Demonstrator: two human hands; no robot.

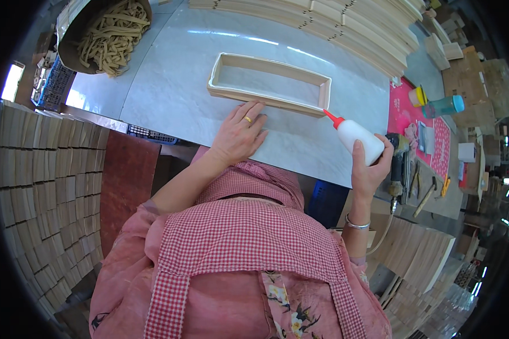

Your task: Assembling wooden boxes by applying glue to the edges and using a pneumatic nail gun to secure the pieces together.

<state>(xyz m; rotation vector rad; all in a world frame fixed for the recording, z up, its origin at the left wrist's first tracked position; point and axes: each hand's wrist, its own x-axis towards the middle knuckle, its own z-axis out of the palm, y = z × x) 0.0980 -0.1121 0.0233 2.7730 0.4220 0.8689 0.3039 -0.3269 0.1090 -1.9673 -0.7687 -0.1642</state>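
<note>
Pale wood makes up the shallow, open rectangular frame (271, 69) that we see from the head view, its four thin walls standing around a bare patch of the grey-white desk (181, 73). White lines its upper rim, brightest at the left end and along the near wall. We also see a white squeeze bottle (359, 140), smooth and round-bodied, with a tapering red nozzle (338, 120).

The frame lies on the desk between its far and near edges, its long axis running left to right, roughly along the near edge. The bottle slants: its base faces our right hand's palm side, toward the near right part of the desk, and its nozzle points leftward and away from us, at the frame's near right corner. We cannot tell whether the tip touches the wood.

Our left hand (240, 133) lies palm down with its fingers loosely spread, fingertips against the near wall. Our right hand (372, 169) is wrapped around the lower bottle, thumb on one side and fingers on the other. Stacked wooden pieces (322, 22) fill the far edge, and a bin of strips (116, 39) sits at the far left.
</note>
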